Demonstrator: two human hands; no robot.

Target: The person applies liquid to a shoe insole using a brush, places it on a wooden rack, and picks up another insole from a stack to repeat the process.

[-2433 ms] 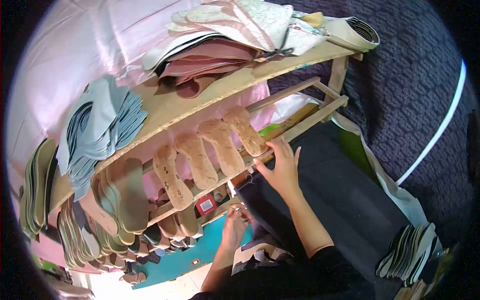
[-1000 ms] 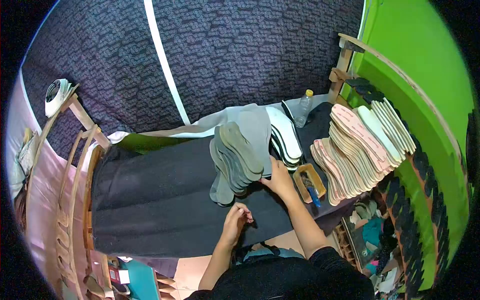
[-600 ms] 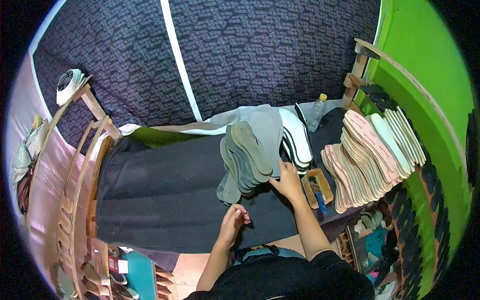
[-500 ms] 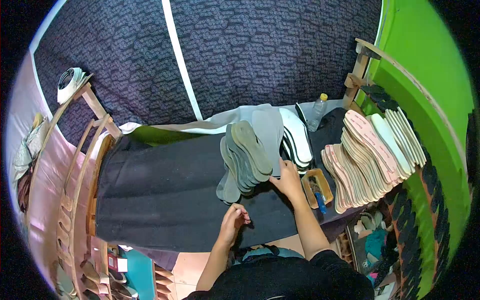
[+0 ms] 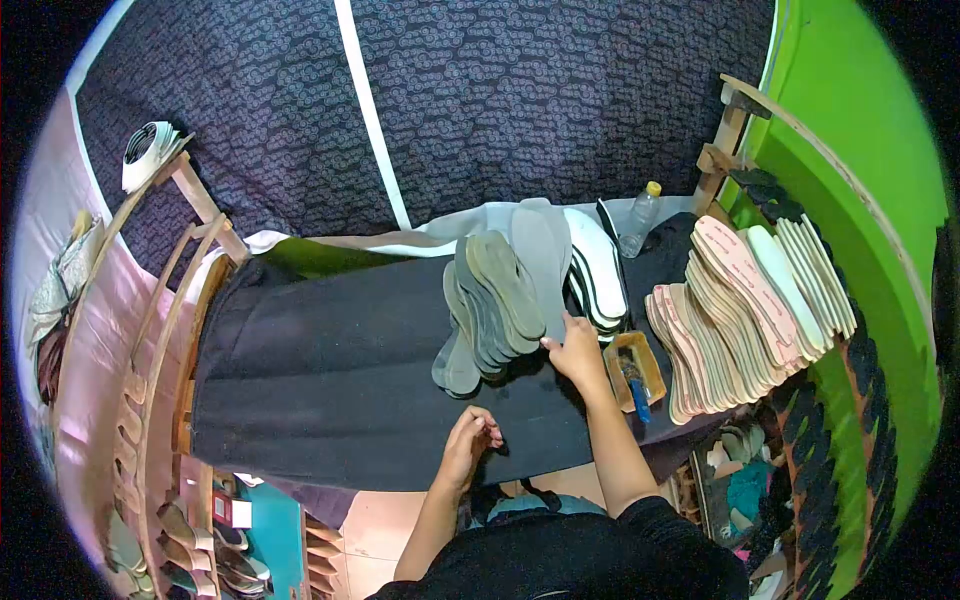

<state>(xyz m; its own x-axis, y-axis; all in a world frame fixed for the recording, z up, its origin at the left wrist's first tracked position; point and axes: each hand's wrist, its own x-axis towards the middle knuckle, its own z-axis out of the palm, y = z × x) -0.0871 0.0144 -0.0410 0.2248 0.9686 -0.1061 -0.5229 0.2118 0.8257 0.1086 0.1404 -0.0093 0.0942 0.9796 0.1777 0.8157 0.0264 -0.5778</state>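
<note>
My right hand point(image 5: 577, 358) is at the lower end of a light grey shoe sole point(image 5: 541, 250), thumb and fingers closed around its narrow end. Left of it, a fanned stack of grey-green soles point(image 5: 497, 290) lies on the dark cloth. White soles with black edges point(image 5: 598, 262) lie just right of the light grey one. My left hand point(image 5: 470, 440) hovers near the cloth's front edge, fingers loosely curled, with nothing visible in them. A tan tray point(image 5: 655, 368) holding a blue-handled brush point(image 5: 640, 398) sits beside my right wrist.
Fanned stacks of pink and cream soles point(image 5: 735, 290) cover the table's right end. A clear bottle with a yellow cap point(image 5: 640, 222) stands at the back. Wooden racks point(image 5: 160, 330) rise at the left, and rows of black soles point(image 5: 820, 450) line the right side.
The view has shifted slightly. The light grey sole under my right hand sits a little more upright, with its upper end looking narrower. My left hand stays curled in nearly the same place.
</note>
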